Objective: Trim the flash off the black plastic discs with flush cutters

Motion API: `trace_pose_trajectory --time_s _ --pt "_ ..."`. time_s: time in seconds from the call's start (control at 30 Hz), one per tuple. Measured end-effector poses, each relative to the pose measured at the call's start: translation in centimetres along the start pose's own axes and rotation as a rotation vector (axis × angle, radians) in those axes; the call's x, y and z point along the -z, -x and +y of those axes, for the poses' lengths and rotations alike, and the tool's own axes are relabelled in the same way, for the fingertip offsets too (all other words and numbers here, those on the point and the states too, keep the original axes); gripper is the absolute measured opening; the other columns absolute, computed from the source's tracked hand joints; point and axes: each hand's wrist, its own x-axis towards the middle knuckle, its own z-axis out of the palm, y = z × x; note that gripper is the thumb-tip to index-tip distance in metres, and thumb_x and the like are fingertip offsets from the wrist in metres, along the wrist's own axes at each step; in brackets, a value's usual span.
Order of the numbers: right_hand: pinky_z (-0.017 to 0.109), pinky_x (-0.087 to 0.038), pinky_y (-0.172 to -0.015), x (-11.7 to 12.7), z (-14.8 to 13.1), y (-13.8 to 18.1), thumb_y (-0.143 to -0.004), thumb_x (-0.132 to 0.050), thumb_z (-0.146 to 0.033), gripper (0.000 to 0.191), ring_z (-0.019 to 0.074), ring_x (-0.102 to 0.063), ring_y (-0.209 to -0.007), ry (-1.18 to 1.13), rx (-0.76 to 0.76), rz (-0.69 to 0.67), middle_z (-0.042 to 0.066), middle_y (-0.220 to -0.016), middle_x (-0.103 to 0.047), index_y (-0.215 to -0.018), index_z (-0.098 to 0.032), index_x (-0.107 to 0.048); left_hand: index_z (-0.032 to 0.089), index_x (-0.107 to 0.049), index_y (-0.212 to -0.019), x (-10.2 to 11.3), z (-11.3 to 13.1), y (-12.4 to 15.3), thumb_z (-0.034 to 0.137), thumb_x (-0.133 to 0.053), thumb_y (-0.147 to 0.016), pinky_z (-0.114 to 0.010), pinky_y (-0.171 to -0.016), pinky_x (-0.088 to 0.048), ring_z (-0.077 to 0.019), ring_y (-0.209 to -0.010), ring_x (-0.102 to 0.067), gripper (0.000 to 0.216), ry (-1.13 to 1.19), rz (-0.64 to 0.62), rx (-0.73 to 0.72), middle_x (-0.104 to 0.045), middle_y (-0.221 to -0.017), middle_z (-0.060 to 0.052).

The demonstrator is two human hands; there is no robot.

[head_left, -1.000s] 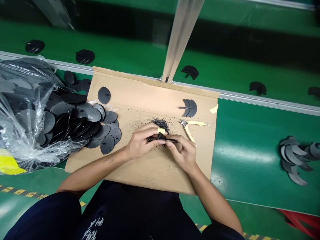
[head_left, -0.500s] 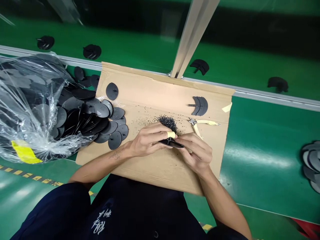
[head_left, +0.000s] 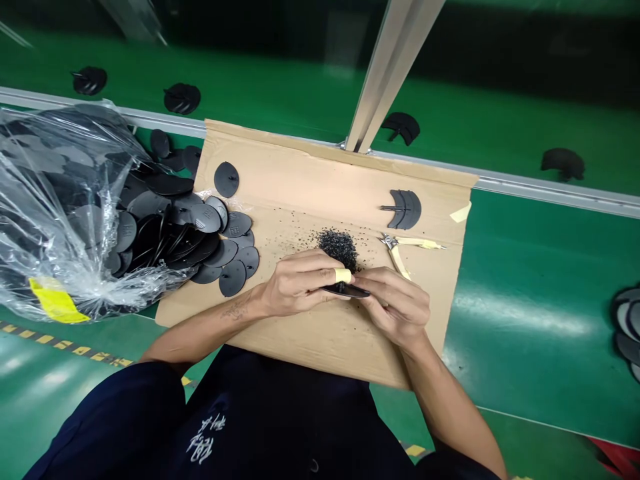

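Observation:
Between my two hands is a thin black plastic disc (head_left: 356, 292), seen nearly edge-on and tilted. My left hand (head_left: 303, 283) is closed on its left side, with yellow tape round one finger that lies over the disc's top. My right hand (head_left: 397, 303) pinches its right edge with thumb and fingers. Just beyond the hands is a heap of small black plastic bits (head_left: 339, 248) on a cardboard sheet (head_left: 310, 343). Yellow-handled side cutters (head_left: 397, 252) lie open on the cardboard, past my right hand. The disc's middle is partly hidden by my fingers.
A clear plastic bag (head_left: 65, 220) spills many black discs (head_left: 233, 277) at the left. A curved black part (head_left: 404, 209) and a single disc (head_left: 227, 179) lie on the cardboard. A metal post (head_left: 395, 73) rises at the back. More discs (head_left: 631, 320) are stacked far right.
Both hands keep their grip on the disc, which has tilted slightly and shows less of its top. The whole view has shifted a little.

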Motion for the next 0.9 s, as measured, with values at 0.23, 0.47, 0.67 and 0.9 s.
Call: trace_pose_trajectory --time_s 0.23,0.47,0.67,0.9 --pt "0.034 -0.062 -0.069 -0.1 0.1 0.0 -0.092 -0.068 -0.017 0.027 0.019 -0.074 -0.082 -0.038 -0.023 0.035 0.005 -0.098 -0.077 -0.116 -0.028 -0.074 0.018 -0.069 -0.114 -0.1 -0.2 -0.1 0.03 -0.07 -0.094 -0.032 -0.078 -0.06 -0.0174 -0.089 -0.071 0.024 0.106 -0.055 0.07 -0.075 -0.097 -0.009" --pt "0.056 -0.053 -0.098 4.3 2.5 -0.7 -0.085 -0.076 -0.047 0.047 0.0338 -0.06 -0.12 0.493 -0.209 -0.096 0.013 -0.131 -0.065 -0.126 -0.026 -0.068 0.019 -0.072 -0.113 -0.1 -0.8 0.6 0.026 -0.071 -0.093 -0.026 -0.069 -0.057 -0.0132 -0.081 -0.068 0.022 -0.026 -0.017 0.131 -0.072 -0.093 -0.006" --pt "0.053 -0.053 -0.089 5.4 4.4 0.4 -0.092 -0.065 -0.046 0.046 0.0359 -0.059 -0.111 0.705 -0.351 -0.184 0.017 -0.122 -0.063 -0.13 -0.02 -0.065 0.018 -0.073 -0.11 -0.2 -1.3 0.8 0.03 -0.072 -0.092 -0.025 -0.065 -0.055 -0.012 -0.074 -0.065 0.022 -0.099 0.01 0.111 -0.071 -0.085 -0.004" --pt "0.04 -0.056 -0.083 3.6 1.2 -0.7 -0.101 -0.05 -0.031 0.033 0.0234 -0.063 -0.098 0.198 -0.266 -0.077 0.01 -0.108 -0.064 -0.13 -0.026 -0.062 0.018 -0.073 -0.105 -0.1 -1.2 0.7 0.031 -0.074 -0.091 -0.025 -0.063 -0.054 -0.0118 -0.069 -0.065 0.02 -0.083 0.02 0.138 -0.072 -0.079 -0.003"
